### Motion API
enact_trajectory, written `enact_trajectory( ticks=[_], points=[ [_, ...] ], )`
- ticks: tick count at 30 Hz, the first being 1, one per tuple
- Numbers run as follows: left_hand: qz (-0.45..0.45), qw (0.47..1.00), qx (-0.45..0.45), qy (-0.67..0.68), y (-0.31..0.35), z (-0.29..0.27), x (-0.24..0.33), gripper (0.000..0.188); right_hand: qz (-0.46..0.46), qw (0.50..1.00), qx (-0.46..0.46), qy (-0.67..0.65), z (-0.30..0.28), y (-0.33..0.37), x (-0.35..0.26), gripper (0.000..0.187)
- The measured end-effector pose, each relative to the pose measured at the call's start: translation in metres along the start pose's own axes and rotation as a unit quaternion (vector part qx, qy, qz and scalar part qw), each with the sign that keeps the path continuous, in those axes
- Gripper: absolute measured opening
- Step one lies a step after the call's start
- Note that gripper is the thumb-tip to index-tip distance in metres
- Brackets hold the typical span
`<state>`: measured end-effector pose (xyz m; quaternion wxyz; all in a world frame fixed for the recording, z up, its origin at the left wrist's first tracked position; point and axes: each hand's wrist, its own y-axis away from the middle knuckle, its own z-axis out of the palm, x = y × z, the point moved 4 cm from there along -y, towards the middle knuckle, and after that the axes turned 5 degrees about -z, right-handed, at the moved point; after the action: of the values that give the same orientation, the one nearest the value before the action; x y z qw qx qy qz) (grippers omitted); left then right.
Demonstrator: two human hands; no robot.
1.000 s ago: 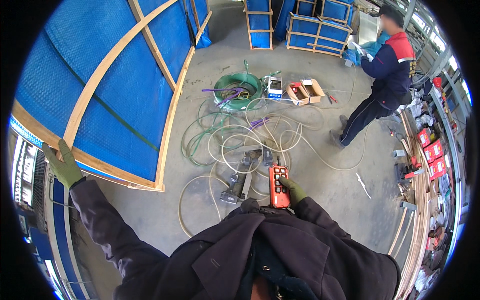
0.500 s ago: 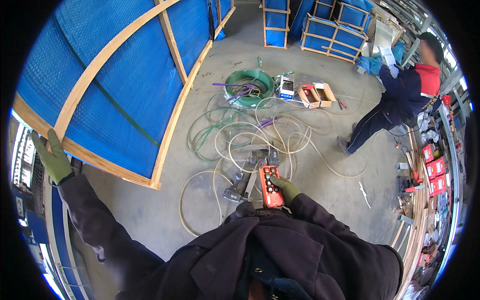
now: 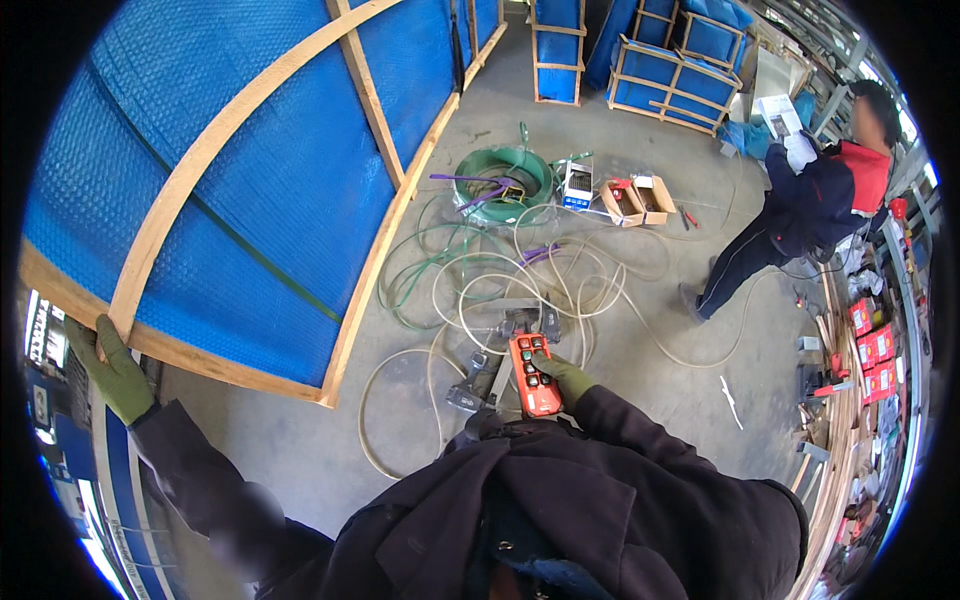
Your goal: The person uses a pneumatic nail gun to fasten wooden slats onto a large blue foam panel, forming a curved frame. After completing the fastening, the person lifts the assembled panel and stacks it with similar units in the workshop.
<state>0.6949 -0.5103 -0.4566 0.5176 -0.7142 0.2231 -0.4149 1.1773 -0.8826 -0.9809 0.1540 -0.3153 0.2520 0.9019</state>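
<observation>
My left hand (image 3: 122, 378), in a green work glove, grips the lower wooden edge of a large blue-wrapped crate (image 3: 270, 205) at the left. Its fingers lie against the wood beside a batten. The crate is tilted, framed with pale battens and bound by a dark green strap. In front of my body, my right hand (image 3: 568, 378), also gloved, holds an orange push-button remote control (image 3: 537, 376). My thumb lies over its dark buttons. Just beyond and to the left of the remote, cordless power tools (image 3: 478, 386) lie on the floor.
Pale hose (image 3: 372, 400) loops across the floor near a green strapping coil (image 3: 545, 180) and open cardboard boxes (image 3: 655, 198). A co-worker (image 3: 800, 205) stands at the right, holding papers (image 3: 790, 135). Blue-wrapped crates (image 3: 660, 75) stand behind; timber (image 3: 838, 400) and shelving line the right.
The crate and my left hand have shifted right and closer to me. My right hand still holds the remote. The co-worker's papers are now spread open; the whole view has shifted slightly.
</observation>
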Motion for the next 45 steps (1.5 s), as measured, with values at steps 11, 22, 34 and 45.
enact_trajectory(
  ticks=[11, 22, 34, 45],
  points=[
    [0.017, 1.000, 0.008, -0.006, -0.033, -0.005, -0.042, 0.063, 0.006, 0.999, 0.009, 0.041, 0.024, -0.043, -0.022, 0.044],
    [0.040, 0.999, -0.009, -0.027, -0.090, 0.002, -0.097, 0.062, -0.050, 0.999, 0.014, 0.011, -0.001, -0.060, 0.008, 0.040],
    [0.158, 0.987, 0.002, -0.023, -0.134, 0.032, -0.099, 0.064, -0.095, 0.994, 0.039, -0.045, 0.006, -0.059, 0.062, 0.040],
    [0.055, 0.998, -0.016, -0.009, -0.124, 0.037, -0.098, 0.063, -0.062, 0.998, 0.021, -0.024, 0.020, -0.055, 0.021, 0.039]
  ],
)
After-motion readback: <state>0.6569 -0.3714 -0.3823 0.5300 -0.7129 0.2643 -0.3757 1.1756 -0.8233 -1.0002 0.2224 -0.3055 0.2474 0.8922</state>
